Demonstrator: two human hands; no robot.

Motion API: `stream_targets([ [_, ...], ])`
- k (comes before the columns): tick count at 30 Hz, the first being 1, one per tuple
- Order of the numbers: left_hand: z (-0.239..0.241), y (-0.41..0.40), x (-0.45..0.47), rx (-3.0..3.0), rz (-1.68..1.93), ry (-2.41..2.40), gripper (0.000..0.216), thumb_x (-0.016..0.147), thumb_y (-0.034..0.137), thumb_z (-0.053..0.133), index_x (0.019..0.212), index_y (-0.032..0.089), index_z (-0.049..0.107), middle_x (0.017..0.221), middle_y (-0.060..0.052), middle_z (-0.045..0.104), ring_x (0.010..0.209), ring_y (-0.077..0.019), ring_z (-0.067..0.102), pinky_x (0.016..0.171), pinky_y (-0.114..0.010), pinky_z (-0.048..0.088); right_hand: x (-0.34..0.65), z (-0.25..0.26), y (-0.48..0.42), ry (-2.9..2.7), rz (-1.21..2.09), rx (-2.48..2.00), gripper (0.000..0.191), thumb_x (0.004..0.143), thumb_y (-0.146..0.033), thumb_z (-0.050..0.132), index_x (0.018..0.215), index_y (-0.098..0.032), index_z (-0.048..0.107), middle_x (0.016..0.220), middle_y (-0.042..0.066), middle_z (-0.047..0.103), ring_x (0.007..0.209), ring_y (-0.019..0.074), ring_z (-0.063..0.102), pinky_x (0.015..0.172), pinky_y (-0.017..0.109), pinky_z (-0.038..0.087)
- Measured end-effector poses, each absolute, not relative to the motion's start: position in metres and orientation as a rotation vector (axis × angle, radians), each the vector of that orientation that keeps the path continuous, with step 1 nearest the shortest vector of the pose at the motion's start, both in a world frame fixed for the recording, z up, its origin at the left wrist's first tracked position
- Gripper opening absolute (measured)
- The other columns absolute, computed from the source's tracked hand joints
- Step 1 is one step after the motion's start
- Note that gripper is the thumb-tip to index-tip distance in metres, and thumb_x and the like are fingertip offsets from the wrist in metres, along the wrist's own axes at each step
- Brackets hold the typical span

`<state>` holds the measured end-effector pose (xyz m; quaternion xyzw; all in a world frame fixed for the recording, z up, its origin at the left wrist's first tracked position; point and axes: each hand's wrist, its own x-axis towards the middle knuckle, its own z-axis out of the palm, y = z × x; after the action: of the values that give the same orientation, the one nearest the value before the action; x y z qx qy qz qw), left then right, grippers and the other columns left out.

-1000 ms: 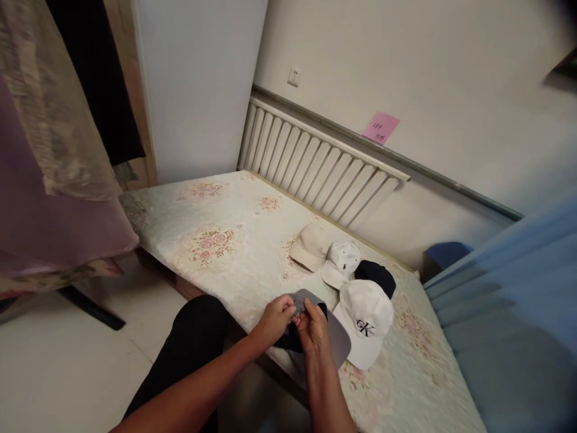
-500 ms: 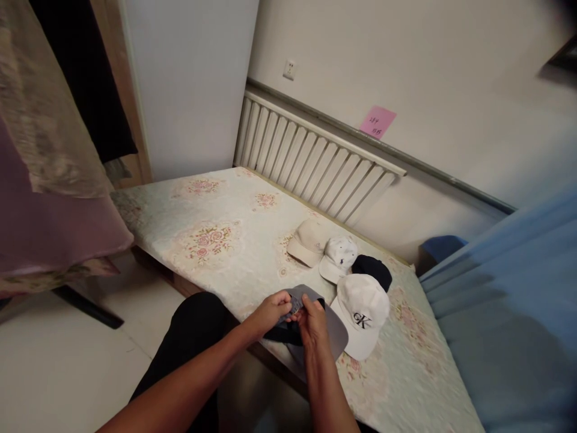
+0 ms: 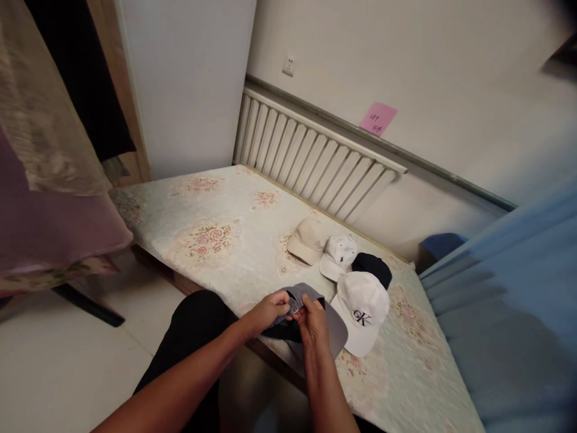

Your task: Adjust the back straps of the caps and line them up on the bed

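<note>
A grey cap (image 3: 336,328) with a dark inside lies at the near edge of the floral mattress (image 3: 225,240), and both my hands work at its back strap. My left hand (image 3: 269,311) pinches the strap from the left, fingers closed. Fingers closed as well, my right hand (image 3: 312,323) grips the strap and its small buckle from the right. Just right of the grey cap sits a white cap (image 3: 363,310) with black letters. Behind it lie a dark cap (image 3: 374,266), a small white cap (image 3: 338,255) and a beige cap (image 3: 306,239).
A white slatted panel (image 3: 315,162) leans along the wall behind the mattress, with a pink note (image 3: 377,118) above it. Blue cloth (image 3: 514,300) fills the right side. Purple and patterned fabric (image 3: 45,198) hangs at the left. My dark-trousered knee (image 3: 193,325) is below the mattress edge.
The view has shifted slightly. My fingers have moved a little along the grey cap's strap; both hands stay on it, and the other caps have not moved.
</note>
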<state>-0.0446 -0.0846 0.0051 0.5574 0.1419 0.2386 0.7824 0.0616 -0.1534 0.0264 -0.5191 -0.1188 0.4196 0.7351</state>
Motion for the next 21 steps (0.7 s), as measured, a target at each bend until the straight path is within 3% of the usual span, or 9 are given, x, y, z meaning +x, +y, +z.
stream_targets([
  [12, 0.008, -0.088, -0.045, 1.134, 0.558, 0.374, 0.026, 0.074, 0.038, 0.063, 0.074, 0.017, 0.048, 0.072, -0.003, 0.064, 0.069, -0.014, 0.062, 0.071, -0.03, 0.046, 0.059, 0.033, -0.159, -0.336, 0.953, -1.11, 0.027, 0.067, -0.036, 0.073, 0.066, -0.02, 0.052, 0.049, -0.003, 0.058, 0.038, 0.0125, 0.051, 0.043, 0.029, 0.049],
  [21, 0.008, -0.09, -0.043, 1.187, 0.596, 0.396, 0.019, 0.075, 0.033, 0.059, 0.074, 0.017, 0.048, 0.069, -0.001, 0.065, 0.066, -0.0122, 0.061, 0.068, -0.028, 0.046, 0.06, 0.035, -0.169, -0.393, 0.929, -1.144, 0.023, 0.055, -0.019, 0.077, 0.06, -0.019, 0.056, 0.052, -0.006, 0.055, 0.043, 0.0088, 0.051, 0.046, 0.022, 0.047],
])
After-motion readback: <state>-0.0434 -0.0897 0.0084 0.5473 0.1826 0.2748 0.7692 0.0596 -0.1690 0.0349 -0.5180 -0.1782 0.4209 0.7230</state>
